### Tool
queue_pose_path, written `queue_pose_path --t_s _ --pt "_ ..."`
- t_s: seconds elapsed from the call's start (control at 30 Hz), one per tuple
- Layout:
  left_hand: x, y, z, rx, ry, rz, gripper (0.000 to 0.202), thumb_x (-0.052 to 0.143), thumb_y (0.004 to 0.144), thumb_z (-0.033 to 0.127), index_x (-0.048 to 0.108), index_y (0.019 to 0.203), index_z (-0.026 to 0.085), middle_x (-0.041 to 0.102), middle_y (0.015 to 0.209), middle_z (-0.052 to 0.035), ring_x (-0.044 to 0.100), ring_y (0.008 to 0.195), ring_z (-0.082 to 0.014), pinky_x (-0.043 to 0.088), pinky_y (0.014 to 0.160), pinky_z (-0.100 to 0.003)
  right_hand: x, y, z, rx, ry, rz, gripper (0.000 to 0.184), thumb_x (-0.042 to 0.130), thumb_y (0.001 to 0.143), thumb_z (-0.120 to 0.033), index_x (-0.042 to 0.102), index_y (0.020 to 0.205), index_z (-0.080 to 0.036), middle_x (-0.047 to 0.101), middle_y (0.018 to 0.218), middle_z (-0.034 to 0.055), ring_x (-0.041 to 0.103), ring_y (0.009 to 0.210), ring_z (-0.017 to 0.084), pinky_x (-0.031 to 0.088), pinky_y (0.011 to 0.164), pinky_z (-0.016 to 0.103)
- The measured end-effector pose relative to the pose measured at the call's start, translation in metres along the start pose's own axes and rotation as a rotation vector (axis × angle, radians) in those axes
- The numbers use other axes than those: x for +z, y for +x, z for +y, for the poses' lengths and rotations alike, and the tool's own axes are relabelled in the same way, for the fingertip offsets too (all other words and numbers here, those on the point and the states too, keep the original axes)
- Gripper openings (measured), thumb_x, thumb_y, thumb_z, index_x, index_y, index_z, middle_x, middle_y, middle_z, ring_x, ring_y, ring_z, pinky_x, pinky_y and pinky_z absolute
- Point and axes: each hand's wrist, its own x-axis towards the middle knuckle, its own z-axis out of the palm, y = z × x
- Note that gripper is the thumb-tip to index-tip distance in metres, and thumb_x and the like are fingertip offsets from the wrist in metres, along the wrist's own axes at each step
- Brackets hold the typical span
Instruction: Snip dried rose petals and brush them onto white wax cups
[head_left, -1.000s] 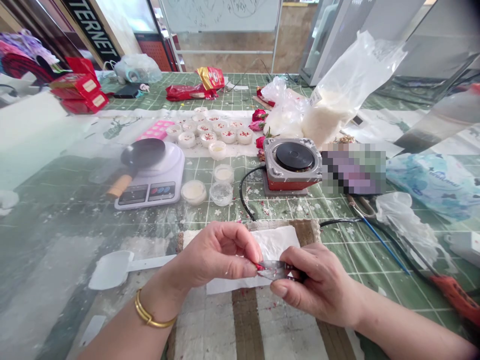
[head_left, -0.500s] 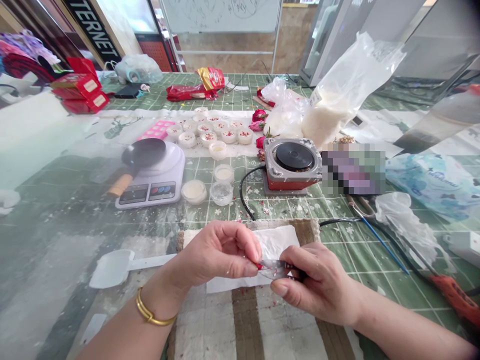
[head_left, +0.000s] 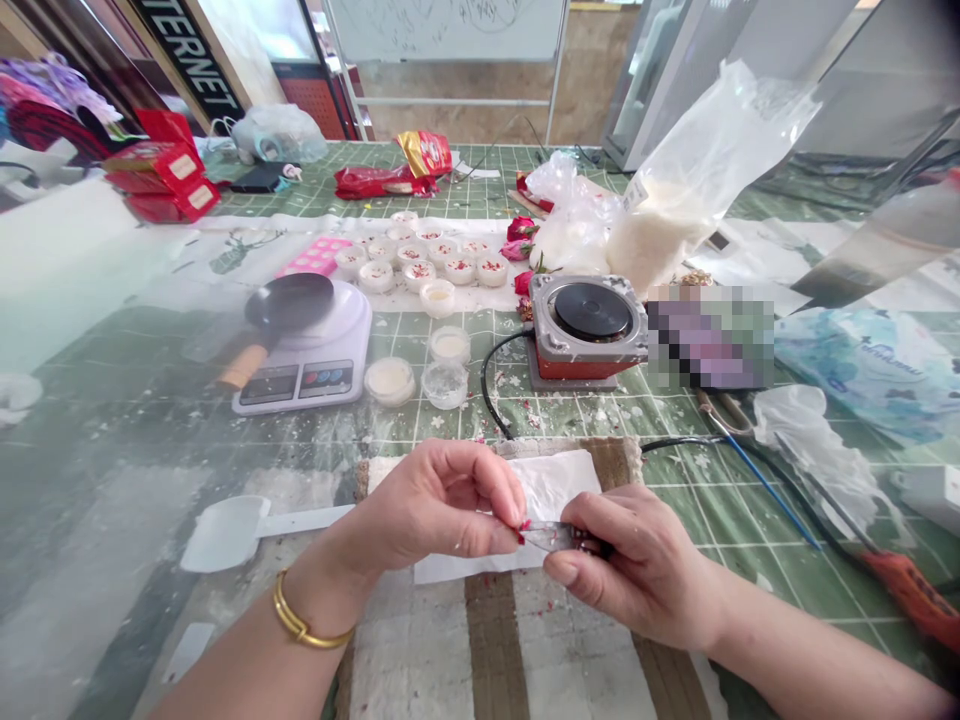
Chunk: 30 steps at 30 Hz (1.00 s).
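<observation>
My left hand [head_left: 454,500], a gold bracelet at its wrist, pinches a small dark red petal [head_left: 523,530] between thumb and fingertips. My right hand [head_left: 637,565] is closed around small snips [head_left: 551,537], whose grey blades point left and meet the petal. Both hands hover above a white paper sheet [head_left: 559,480] that lies on a striped cloth [head_left: 555,640]. Tiny red bits are scattered on the paper and cloth. The handle of the snips is mostly hidden by my right fingers.
Beyond the hands stand a hot plate [head_left: 589,325], a kitchen scale [head_left: 330,350] with a small pan [head_left: 290,300] on it, and several small cups [head_left: 418,273] topped with red bits. A white spatula [head_left: 225,533] lies left; a soldering iron [head_left: 915,600] lies right.
The snips and the petal have shifted slightly between the fingers, with the blades turned a little. Both hands stay in nearly the same place.
</observation>
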Motion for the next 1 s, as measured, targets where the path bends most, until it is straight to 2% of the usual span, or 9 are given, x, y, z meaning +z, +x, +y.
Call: queue_pose_path --t_s 0.23,0.6,1.0 --pt "-0.0002 -0.0001 -0.0005 0.025 -0.01 0.01 0.016 0.071 0.066 0.002 0.068 0.073 0.016 0.065 0.079 -0.0016 0.059 0.072 -0.01 0.046 0.063 -0.02 0.0025 -0.0006 0.0006 0.004 -0.004 0.03 0.033 0.049 0.086 -0.042 0.037 0.064 -0.019 0.037 0.049 -0.0075 0.029 0.043 0.005 0.02 0.043 0.021" --pt "0.0009 -0.0005 0.0015 0.013 0.016 0.005 0.016 0.071 0.064 0.001 0.065 0.071 0.015 0.065 0.077 -0.002 0.058 0.072 -0.0097 0.047 0.062 -0.02 0.0019 0.0004 -0.0008 -0.012 -0.024 0.017 0.035 0.046 0.088 -0.04 0.034 0.062 -0.02 0.032 0.05 -0.0075 0.027 0.043 0.006 0.02 0.043 0.022" --pt "0.0015 -0.0001 0.0003 0.015 0.044 0.004 0.014 0.072 0.064 0.004 0.064 0.07 0.014 0.061 0.077 -0.001 0.055 0.069 -0.009 0.043 0.062 -0.021 0.0024 0.0005 0.0002 -0.004 -0.021 0.024 0.034 0.048 0.086 -0.042 0.036 0.063 -0.02 0.034 0.049 -0.0074 0.027 0.043 0.006 0.02 0.043 0.022"
